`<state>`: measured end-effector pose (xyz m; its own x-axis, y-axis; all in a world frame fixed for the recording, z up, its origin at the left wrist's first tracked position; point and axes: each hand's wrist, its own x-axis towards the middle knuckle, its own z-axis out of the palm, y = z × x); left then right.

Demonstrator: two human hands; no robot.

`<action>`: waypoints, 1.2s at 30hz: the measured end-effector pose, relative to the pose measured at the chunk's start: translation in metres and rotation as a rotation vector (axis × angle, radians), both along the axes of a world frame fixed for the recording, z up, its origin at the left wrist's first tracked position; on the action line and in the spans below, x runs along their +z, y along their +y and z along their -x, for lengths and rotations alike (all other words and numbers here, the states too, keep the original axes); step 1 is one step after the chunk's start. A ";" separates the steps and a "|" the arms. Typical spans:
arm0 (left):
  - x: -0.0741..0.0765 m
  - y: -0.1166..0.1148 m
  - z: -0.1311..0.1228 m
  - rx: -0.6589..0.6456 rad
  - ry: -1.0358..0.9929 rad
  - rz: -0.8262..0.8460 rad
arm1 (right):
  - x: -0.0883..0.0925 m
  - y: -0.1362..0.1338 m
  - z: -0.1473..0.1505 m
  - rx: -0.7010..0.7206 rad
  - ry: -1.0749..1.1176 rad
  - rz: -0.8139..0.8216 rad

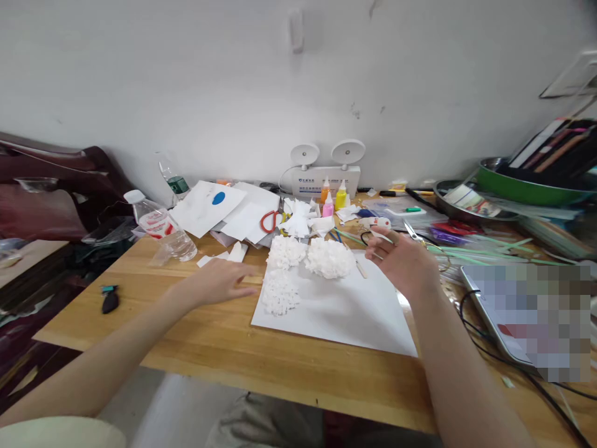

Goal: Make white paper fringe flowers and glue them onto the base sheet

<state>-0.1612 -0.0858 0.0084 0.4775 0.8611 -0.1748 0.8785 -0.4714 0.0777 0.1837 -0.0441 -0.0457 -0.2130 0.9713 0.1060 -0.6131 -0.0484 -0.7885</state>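
Note:
A white sheet of paper (345,317) lies on the wooden table, with clumps of white crumpled material on its left half. The largest clump (329,257) sits near the sheet's top edge, beside a second clump (285,251). Below them is a flatter patch of white bits (280,292). My left hand (224,281) hovers left of the sheet, fingers apart and holding nothing. Over the sheet's right edge my right hand (405,261) is raised, its fingers spread and nothing visible in them. A thin pale stick (361,269) lies by the largest clump.
A water bottle (163,227) leans at the left. Red-handled scissors (269,222), loose papers (205,205) and small paint bottles (341,195) stand along the back. Metal scissors (411,233), green strips and a blurred-out screen (532,317) with cables fill the right side.

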 end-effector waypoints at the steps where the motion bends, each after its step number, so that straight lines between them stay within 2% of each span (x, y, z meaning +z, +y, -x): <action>1: 0.000 -0.005 0.003 -0.019 0.050 0.052 | 0.000 0.000 0.000 -0.003 -0.012 -0.010; 3: 0.002 -0.014 0.005 -0.061 0.047 0.180 | 0.000 0.000 0.000 -0.013 -0.040 -0.026; 6: 0.007 -0.022 0.002 -0.110 -0.146 0.309 | 0.000 0.000 0.000 -0.015 -0.060 -0.031; 8: 0.006 -0.024 -0.006 -0.088 -0.344 0.295 | 0.000 0.000 0.000 -0.007 -0.053 -0.025; 11: -0.006 -0.024 -0.022 0.002 -0.751 0.282 | -0.001 0.000 0.001 -0.001 -0.038 -0.016; 14: -0.021 -0.025 -0.038 0.059 -1.204 0.450 | -0.001 -0.001 0.001 -0.005 -0.035 -0.014; 16: -0.026 -0.028 -0.046 0.065 -1.350 0.619 | 0.000 0.000 0.001 -0.005 -0.041 -0.017; 17: -0.027 -0.029 -0.048 0.079 -1.354 0.672 | 0.000 0.000 0.000 -0.003 -0.042 -0.018; 19: -0.023 -0.033 -0.050 0.121 -1.214 0.648 | 0.000 0.000 0.000 -0.003 -0.046 -0.021; 21: -0.019 -0.036 -0.049 0.122 -0.918 0.468 | 0.000 0.000 -0.001 -0.014 -0.066 -0.027; 24: -0.018 -0.039 -0.042 -0.009 -0.438 0.166 | 0.001 0.000 0.000 -0.027 -0.088 -0.026; 27: -0.026 -0.040 -0.031 -0.089 -0.124 0.007 | 0.001 -0.001 0.000 -0.031 -0.085 -0.011; 31: -0.035 -0.039 -0.017 -0.113 0.068 0.004 | 0.001 -0.001 0.001 -0.035 -0.090 -0.014; 36: -0.030 -0.034 -0.012 -0.148 0.093 -0.008 | 0.001 -0.001 0.001 -0.035 -0.111 -0.021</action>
